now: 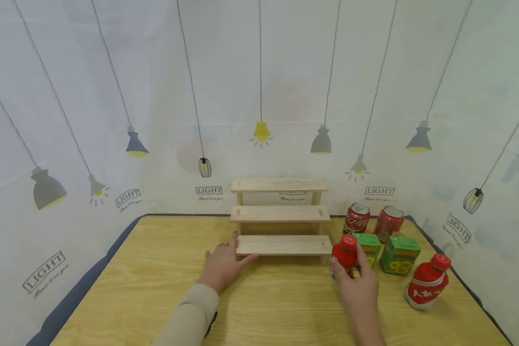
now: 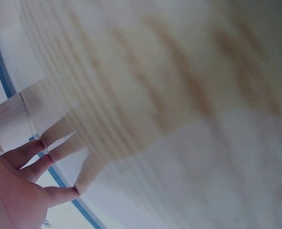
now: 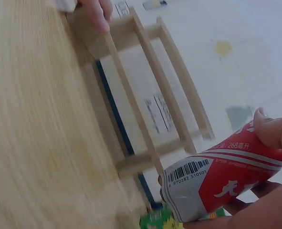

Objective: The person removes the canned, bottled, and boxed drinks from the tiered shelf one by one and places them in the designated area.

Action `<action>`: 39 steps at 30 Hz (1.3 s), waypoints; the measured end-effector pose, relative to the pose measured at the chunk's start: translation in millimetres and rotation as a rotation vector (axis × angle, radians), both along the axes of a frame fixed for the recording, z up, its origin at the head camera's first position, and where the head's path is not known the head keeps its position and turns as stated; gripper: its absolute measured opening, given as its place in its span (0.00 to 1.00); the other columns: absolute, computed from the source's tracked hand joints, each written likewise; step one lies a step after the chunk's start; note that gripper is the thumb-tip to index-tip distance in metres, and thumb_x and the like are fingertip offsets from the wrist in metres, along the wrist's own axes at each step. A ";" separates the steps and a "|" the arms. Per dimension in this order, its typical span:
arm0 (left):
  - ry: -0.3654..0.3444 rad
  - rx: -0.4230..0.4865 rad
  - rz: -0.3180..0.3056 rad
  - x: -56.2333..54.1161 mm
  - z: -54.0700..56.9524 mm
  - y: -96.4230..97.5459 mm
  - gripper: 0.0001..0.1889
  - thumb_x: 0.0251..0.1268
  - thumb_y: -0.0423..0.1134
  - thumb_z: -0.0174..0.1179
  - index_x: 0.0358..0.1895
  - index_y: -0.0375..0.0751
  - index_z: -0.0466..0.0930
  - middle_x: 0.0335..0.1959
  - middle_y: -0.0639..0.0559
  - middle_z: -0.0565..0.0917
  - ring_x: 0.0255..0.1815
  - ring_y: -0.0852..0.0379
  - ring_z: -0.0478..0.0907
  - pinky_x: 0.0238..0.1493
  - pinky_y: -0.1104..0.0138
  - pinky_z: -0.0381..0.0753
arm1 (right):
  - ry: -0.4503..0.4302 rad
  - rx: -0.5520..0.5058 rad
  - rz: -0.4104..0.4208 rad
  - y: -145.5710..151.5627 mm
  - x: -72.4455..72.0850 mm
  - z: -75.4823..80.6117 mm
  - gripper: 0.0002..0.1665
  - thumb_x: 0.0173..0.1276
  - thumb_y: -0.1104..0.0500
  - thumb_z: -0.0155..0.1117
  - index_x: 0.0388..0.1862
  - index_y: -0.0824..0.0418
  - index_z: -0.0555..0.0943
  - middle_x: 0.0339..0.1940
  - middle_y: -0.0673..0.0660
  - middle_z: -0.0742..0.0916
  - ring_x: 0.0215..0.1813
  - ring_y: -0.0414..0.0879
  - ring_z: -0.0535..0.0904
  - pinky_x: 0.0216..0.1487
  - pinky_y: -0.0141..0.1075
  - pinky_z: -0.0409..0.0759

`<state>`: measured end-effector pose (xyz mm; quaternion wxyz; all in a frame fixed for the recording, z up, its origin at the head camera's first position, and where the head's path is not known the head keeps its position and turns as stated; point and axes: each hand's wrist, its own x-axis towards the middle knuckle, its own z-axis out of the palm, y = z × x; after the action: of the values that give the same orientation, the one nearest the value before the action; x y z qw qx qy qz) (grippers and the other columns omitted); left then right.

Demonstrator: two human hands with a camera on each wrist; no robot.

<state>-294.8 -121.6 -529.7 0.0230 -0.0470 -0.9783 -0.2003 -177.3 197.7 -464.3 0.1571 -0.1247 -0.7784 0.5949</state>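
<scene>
My right hand (image 1: 359, 288) grips a red bottle (image 1: 344, 255) with a red cap, thumb on one side and fingers on the other. It is beside the right end of a three-step wooden shelf (image 1: 283, 244). In the right wrist view, the bottle's white base and barcode (image 3: 188, 172) point toward the shelf's boards. At the shelf's left end, my left hand (image 1: 222, 265) spreads its fingers, with the thumb along the front edge of the lowest board. The left wrist view has those fingertips (image 2: 69, 193) down at the wooden surface.
Right of the shelf stand two red cans, one dark-labelled (image 1: 356, 218) and one plainer (image 1: 388, 223). In front are two green cartons with yellow flowers, one partly hidden (image 1: 369, 245) and one in full view (image 1: 400, 256). A second red bottle (image 1: 428, 283) is near the table's right edge.
</scene>
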 end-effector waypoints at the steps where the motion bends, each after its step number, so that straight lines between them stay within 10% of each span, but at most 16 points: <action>1: -0.001 -0.003 -0.004 -0.5 0.8 -0.6 0.63 0.61 0.88 0.45 0.88 0.46 0.50 0.75 0.35 0.78 0.78 0.33 0.72 0.77 0.23 0.57 | -0.004 -0.004 -0.034 6.9 1.3 -2.3 0.49 0.78 0.51 0.69 0.90 0.50 0.54 0.79 0.70 0.74 0.80 0.64 0.68 0.76 0.63 0.75; 5: -0.008 0.000 -0.016 -3.1 4.9 -3.3 0.63 0.61 0.88 0.45 0.88 0.46 0.49 0.75 0.36 0.78 0.78 0.32 0.72 0.78 0.23 0.56 | -0.008 0.031 -0.178 31.2 4.2 -7.6 0.48 0.78 0.48 0.69 0.89 0.48 0.56 0.78 0.70 0.76 0.76 0.62 0.72 0.63 0.36 0.84; 11: 0.013 -0.003 -0.004 -7.1 8.0 -5.2 0.61 0.63 0.86 0.47 0.88 0.45 0.51 0.75 0.35 0.78 0.77 0.32 0.73 0.77 0.23 0.58 | 0.000 0.027 -0.275 51.0 2.9 -8.6 0.46 0.78 0.50 0.68 0.89 0.48 0.58 0.79 0.69 0.75 0.76 0.67 0.74 0.61 0.45 0.83; 17: 0.007 -0.017 -0.016 -7.1 6.9 -2.8 0.63 0.61 0.88 0.44 0.87 0.44 0.51 0.74 0.35 0.79 0.77 0.32 0.73 0.76 0.23 0.60 | -0.068 0.017 -0.259 55.3 3.3 -10.3 0.48 0.76 0.50 0.70 0.89 0.48 0.58 0.81 0.71 0.73 0.74 0.74 0.75 0.37 0.21 0.76; 24: 0.006 -0.015 -0.015 -3.7 9.6 -2.7 0.61 0.63 0.86 0.46 0.87 0.44 0.51 0.74 0.34 0.79 0.76 0.31 0.73 0.76 0.23 0.60 | -0.100 0.052 -0.262 51.6 0.8 -13.2 0.49 0.76 0.51 0.71 0.89 0.49 0.57 0.78 0.74 0.75 0.72 0.74 0.76 0.54 0.52 0.85; 34: -0.047 0.006 -0.011 -11.6 6.8 -10.9 0.64 0.60 0.89 0.44 0.89 0.47 0.43 0.79 0.39 0.74 0.80 0.32 0.69 0.78 0.22 0.52 | -0.034 0.014 -0.216 50.5 -6.0 -4.8 0.52 0.75 0.52 0.72 0.89 0.51 0.55 0.85 0.69 0.68 0.81 0.72 0.66 0.75 0.68 0.73; 39: -0.170 -0.010 -0.010 -4.2 29.5 -20.7 0.67 0.61 0.86 0.50 0.89 0.42 0.38 0.84 0.34 0.63 0.84 0.28 0.61 0.71 0.13 0.42 | 0.064 0.131 -0.178 37.4 0.2 26.5 0.50 0.77 0.46 0.69 0.90 0.47 0.55 0.88 0.63 0.63 0.87 0.68 0.57 0.81 0.72 0.60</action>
<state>-299.0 -142.2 -500.2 -0.0616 -0.0348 -0.9775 -0.1988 -177.1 235.1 -437.9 0.2419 -0.1637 -0.7961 0.5301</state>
